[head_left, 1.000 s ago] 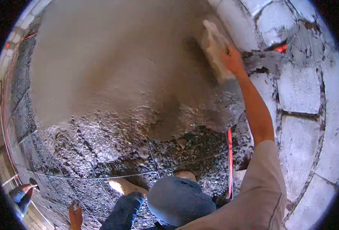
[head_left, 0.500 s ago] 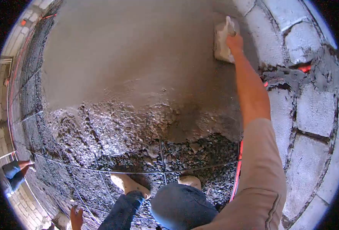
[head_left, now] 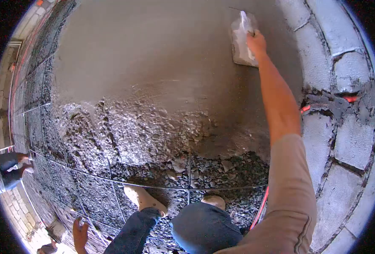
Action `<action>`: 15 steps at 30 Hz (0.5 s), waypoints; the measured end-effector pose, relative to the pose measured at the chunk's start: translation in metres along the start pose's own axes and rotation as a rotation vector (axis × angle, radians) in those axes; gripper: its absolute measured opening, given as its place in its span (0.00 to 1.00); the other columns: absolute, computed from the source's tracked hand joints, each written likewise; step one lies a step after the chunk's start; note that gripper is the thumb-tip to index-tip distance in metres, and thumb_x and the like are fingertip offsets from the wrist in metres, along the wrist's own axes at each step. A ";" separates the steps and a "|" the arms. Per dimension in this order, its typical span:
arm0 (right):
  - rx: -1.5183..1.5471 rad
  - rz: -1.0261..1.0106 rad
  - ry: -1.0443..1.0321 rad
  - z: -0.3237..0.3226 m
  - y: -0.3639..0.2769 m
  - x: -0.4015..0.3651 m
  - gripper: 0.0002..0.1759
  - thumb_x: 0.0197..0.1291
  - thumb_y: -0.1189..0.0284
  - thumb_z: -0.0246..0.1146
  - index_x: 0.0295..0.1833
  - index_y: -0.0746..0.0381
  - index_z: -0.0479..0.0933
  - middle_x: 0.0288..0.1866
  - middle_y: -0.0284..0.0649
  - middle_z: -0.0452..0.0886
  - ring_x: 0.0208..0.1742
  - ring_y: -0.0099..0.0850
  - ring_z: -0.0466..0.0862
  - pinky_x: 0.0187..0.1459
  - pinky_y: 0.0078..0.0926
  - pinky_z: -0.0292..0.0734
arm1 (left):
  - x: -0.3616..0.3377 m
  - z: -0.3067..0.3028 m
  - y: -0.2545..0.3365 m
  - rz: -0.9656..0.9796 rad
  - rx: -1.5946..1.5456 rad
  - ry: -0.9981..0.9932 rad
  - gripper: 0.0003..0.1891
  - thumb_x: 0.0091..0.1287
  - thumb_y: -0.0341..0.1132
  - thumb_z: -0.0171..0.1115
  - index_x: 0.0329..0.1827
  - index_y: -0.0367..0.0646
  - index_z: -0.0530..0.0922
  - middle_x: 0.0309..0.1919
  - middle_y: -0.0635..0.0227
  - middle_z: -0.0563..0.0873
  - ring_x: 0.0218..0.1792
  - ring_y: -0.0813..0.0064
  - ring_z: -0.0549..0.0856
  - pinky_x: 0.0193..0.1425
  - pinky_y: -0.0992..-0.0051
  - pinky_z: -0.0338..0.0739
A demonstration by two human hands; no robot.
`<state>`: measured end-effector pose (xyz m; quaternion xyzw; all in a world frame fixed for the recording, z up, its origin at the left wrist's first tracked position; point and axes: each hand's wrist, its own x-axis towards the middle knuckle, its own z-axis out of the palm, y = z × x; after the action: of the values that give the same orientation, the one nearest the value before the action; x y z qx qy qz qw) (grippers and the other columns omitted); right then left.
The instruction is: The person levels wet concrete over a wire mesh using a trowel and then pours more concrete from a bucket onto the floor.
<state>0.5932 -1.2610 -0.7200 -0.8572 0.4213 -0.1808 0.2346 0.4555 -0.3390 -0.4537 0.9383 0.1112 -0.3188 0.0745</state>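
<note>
My right hand (head_left: 256, 44) is closed around the handle of a flat rectangular finishing trowel (head_left: 241, 51). The trowel's blade lies on smooth, wet grey concrete (head_left: 153, 46) in the upper right of the view. Low on the left side, away from the concrete, hangs my left hand (head_left: 80, 233), its fingers loosely bent and apart with nothing seen in them. Between the smooth part and my feet, the concrete edge (head_left: 132, 131) is rough, wet and stony.
A block wall (head_left: 323, 139) runs along the right side. Thin steel bars (head_left: 221, 188) cross the gravel (head_left: 221, 169) around my shoes (head_left: 143, 198). A red hose or pipe (head_left: 260, 207) lies beside the wall. Another person's legs (head_left: 11, 171) show at the far left.
My right hand and the trowel have moved slightly left and up over the concrete, and the blade has turned. My left hand has shifted slightly left. The view has shifted a little.
</note>
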 end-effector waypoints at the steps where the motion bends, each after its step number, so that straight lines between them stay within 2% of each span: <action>1: 0.003 -0.007 -0.007 0.006 -0.012 -0.003 0.24 0.56 0.59 0.59 0.54 0.64 0.75 0.43 0.52 0.82 0.47 0.47 0.82 0.50 0.42 0.73 | -0.002 0.000 0.004 -0.050 -0.031 0.023 0.26 0.64 0.36 0.61 0.63 0.35 0.68 0.57 0.55 0.75 0.52 0.66 0.76 0.55 0.69 0.71; 2: 0.036 -0.084 -0.001 0.013 -0.025 -0.006 0.25 0.56 0.58 0.56 0.53 0.65 0.75 0.45 0.56 0.81 0.49 0.52 0.80 0.51 0.45 0.73 | 0.001 0.005 -0.009 0.031 -0.071 0.073 0.25 0.64 0.36 0.60 0.62 0.35 0.68 0.55 0.56 0.76 0.51 0.68 0.76 0.54 0.70 0.71; 3: 0.067 -0.160 0.007 0.020 -0.037 -0.010 0.26 0.57 0.57 0.54 0.52 0.67 0.75 0.47 0.60 0.79 0.50 0.57 0.79 0.52 0.49 0.73 | 0.003 0.008 -0.017 0.022 -0.076 0.071 0.25 0.64 0.36 0.60 0.62 0.35 0.68 0.55 0.56 0.76 0.51 0.68 0.76 0.54 0.70 0.71; 5: 0.073 -0.151 -0.028 0.033 -0.063 -0.016 0.26 0.57 0.57 0.54 0.52 0.67 0.74 0.47 0.60 0.79 0.50 0.56 0.79 0.53 0.49 0.72 | 0.003 0.011 -0.032 0.077 -0.282 0.047 0.25 0.64 0.37 0.60 0.63 0.35 0.68 0.55 0.57 0.76 0.50 0.68 0.76 0.54 0.71 0.70; 7: 0.082 -0.150 -0.061 0.050 -0.089 -0.020 0.26 0.57 0.58 0.54 0.53 0.67 0.73 0.46 0.60 0.79 0.51 0.56 0.79 0.53 0.48 0.72 | -0.005 0.006 -0.010 0.067 -0.211 0.049 0.26 0.64 0.36 0.60 0.63 0.36 0.68 0.54 0.58 0.76 0.50 0.70 0.76 0.52 0.71 0.71; 9: 0.046 -0.207 -0.097 0.066 -0.114 -0.022 0.27 0.57 0.58 0.53 0.56 0.66 0.72 0.49 0.60 0.79 0.52 0.56 0.78 0.55 0.48 0.71 | -0.013 -0.003 0.030 -0.176 -0.105 -0.079 0.29 0.67 0.40 0.60 0.66 0.33 0.63 0.65 0.56 0.69 0.64 0.66 0.70 0.66 0.72 0.63; 10: 0.045 -0.219 -0.103 0.077 -0.126 -0.025 0.27 0.57 0.58 0.53 0.56 0.66 0.72 0.49 0.60 0.79 0.52 0.56 0.78 0.55 0.48 0.71 | -0.011 0.007 -0.008 -0.100 -0.227 -0.033 0.28 0.67 0.40 0.60 0.66 0.35 0.64 0.64 0.58 0.70 0.61 0.67 0.72 0.63 0.71 0.66; 11: 0.049 -0.212 -0.066 0.089 -0.140 -0.028 0.24 0.57 0.59 0.55 0.53 0.65 0.73 0.46 0.58 0.80 0.50 0.54 0.79 0.53 0.45 0.72 | -0.010 0.014 -0.020 -0.107 -0.237 -0.031 0.28 0.67 0.40 0.60 0.66 0.35 0.64 0.64 0.58 0.70 0.61 0.67 0.72 0.63 0.71 0.66; 13: 0.058 -0.218 -0.040 0.105 -0.165 -0.036 0.22 0.57 0.59 0.57 0.50 0.64 0.75 0.44 0.56 0.81 0.49 0.53 0.80 0.51 0.43 0.73 | -0.013 0.017 -0.018 -0.038 -0.295 0.075 0.26 0.62 0.35 0.61 0.64 0.37 0.68 0.54 0.60 0.76 0.43 0.72 0.77 0.45 0.70 0.73; 15: 0.064 -0.293 -0.167 0.118 -0.191 -0.043 0.28 0.59 0.57 0.52 0.58 0.67 0.71 0.53 0.60 0.77 0.54 0.55 0.77 0.57 0.46 0.71 | -0.020 0.009 -0.013 -0.076 -0.243 0.020 0.26 0.63 0.35 0.60 0.64 0.38 0.67 0.56 0.62 0.76 0.44 0.72 0.77 0.45 0.70 0.73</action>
<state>0.7499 -1.0942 -0.7157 -0.9135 0.2648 -0.1549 0.2672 0.4320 -0.3315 -0.4492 0.9207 0.1852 -0.2961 0.1742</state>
